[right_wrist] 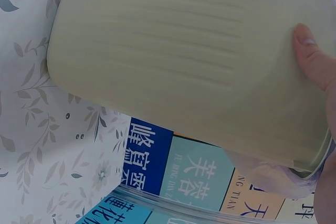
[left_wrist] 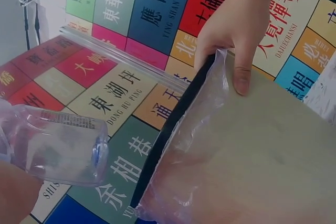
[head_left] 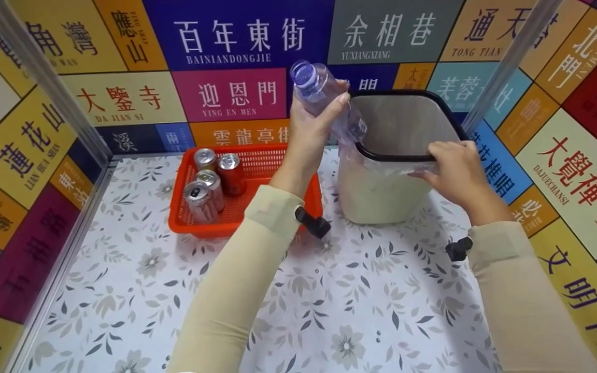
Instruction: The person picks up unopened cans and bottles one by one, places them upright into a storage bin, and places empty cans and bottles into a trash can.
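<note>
My left hand (head_left: pixel 309 116) grips a clear purplish plastic bottle (head_left: pixel 324 93) by its side. The bottle is tilted, its open mouth up to the left and its base over the near left rim of a trash can. That trash can (head_left: pixel 381 194) is cream-coloured with a black rim, and a thin clear liner is folded over its edge. In the left wrist view the bottle's base (left_wrist: pixel 97 156) points at the rim. My right hand (head_left: pixel 456 168) holds the can's right rim, thumb on the outer wall and fingers over the edge. The thumb (right_wrist: pixel 310 51) presses the wall in the right wrist view.
An orange-red plastic basket (head_left: pixel 176 215) stands left of the can, partly behind my left forearm. Several drink cans (head_left: pixel 205 199) stand in its left part. A floral cloth (head_left: pixel 345 311) covers the table, and printed panels (head_left: pixel 241 31) enclose it at the back and sides.
</note>
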{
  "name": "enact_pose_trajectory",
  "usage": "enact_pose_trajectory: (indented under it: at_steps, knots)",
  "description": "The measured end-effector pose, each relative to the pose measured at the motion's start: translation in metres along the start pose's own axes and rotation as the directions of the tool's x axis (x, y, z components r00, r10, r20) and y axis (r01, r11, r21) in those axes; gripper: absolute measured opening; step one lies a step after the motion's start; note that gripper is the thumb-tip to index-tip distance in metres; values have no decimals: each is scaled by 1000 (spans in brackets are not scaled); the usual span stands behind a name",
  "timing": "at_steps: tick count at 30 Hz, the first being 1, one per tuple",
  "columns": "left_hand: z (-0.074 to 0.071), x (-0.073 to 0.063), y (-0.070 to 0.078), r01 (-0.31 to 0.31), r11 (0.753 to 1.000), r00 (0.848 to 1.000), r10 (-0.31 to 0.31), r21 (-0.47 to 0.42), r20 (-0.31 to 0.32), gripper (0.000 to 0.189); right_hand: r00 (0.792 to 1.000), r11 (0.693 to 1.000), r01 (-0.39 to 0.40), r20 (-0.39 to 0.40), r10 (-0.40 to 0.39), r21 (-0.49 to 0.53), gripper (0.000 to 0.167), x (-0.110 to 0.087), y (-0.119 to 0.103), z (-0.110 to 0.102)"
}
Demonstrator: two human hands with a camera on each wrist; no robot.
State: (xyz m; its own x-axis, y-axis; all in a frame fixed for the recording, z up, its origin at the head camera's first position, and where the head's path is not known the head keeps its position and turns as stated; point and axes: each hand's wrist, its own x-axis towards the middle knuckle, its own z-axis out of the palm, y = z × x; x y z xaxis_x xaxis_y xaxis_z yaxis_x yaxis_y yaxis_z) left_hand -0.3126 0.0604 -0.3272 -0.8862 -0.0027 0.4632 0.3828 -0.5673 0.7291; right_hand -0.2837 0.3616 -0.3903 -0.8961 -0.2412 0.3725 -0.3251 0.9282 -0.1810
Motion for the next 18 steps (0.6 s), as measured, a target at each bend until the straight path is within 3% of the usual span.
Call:
enact_pose_trajectory:
  at_steps: [6,10,14,18]
  knots:
    - [11,21,-13,-40,991,996,30,-129,-79,52,1000,1000,-12,15,12,-12,33,-1,0,-2]
    - [21,30,-23,-71,984,991,51,-163,-124,55,1000,1000,-17,23,17,-3,32,-1,0,-3]
    - [32,35,-32,-57,990,991,40,-132,-127,58,1000,1000,-14,5,14,-8,33,0,0,-3]
    - [35,32,-40,4,1000,995,-5,-15,-103,60,1000,1000,-2,6,3,-17,35,2,-4,1]
